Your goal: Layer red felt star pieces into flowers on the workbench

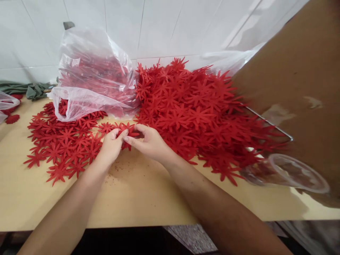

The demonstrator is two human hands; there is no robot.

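Note:
My left hand (111,147) and my right hand (150,141) meet at the middle of a pale wooden table (138,198). Both pinch the same red felt flower cutout (126,131), fingertips touching it from either side. A big heap of red felt flowers (196,113) lies just right of my hands. To their left a flatter spread of red flowers (63,145) covers the table.
A clear plastic bag (92,78) holding more red flowers stands behind the left spread. A clear plastic cup (289,171) lies on its side at the right. A brown cardboard sheet (297,85) leans at far right. Green cloth (32,90) lies at back left.

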